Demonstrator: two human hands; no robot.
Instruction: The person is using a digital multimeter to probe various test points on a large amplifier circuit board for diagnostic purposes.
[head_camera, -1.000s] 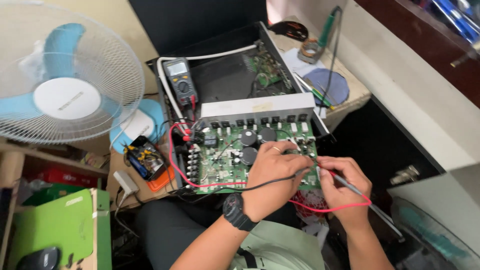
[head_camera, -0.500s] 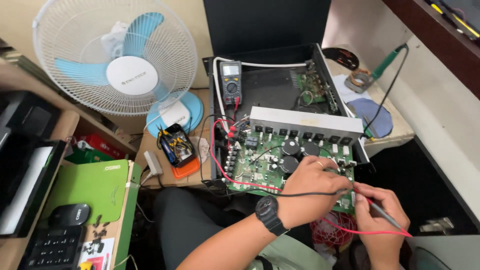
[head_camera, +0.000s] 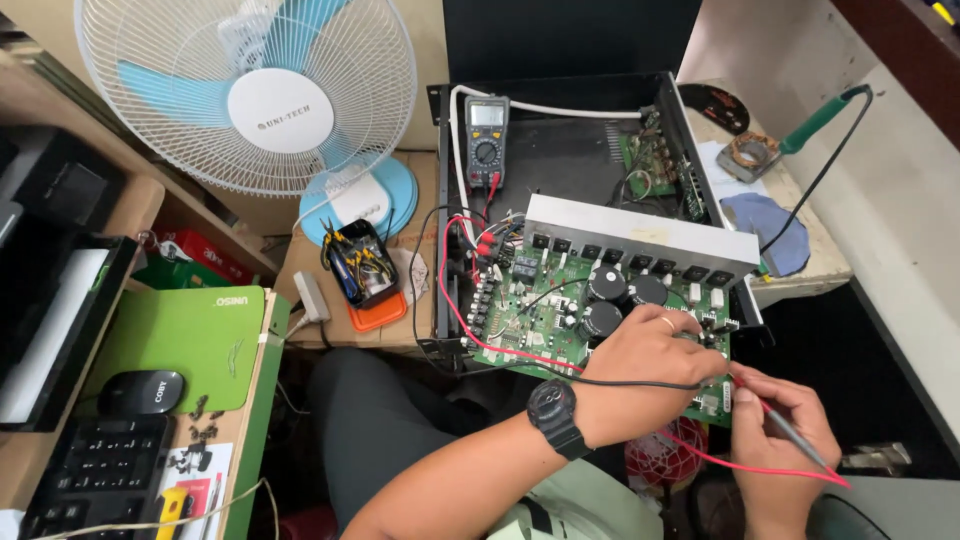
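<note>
Green circuit board (head_camera: 560, 300), centre frame, atop open black chassis (head_camera: 560, 160): under probing. Left hand (head_camera: 640, 375) closed on black probe lead (head_camera: 620, 382); right hand (head_camera: 785, 420) pinching red probe (head_camera: 790, 432) at board's lower-right edge. Multimeter (head_camera: 486, 140) connected, upper centre; its reading is too small to tell.

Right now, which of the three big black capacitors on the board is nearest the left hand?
The lower one, in front of the other two. It sits just left of the left hand, closest to its knuckles; the other pair stand side by side nearer the silver heatsink.
</note>
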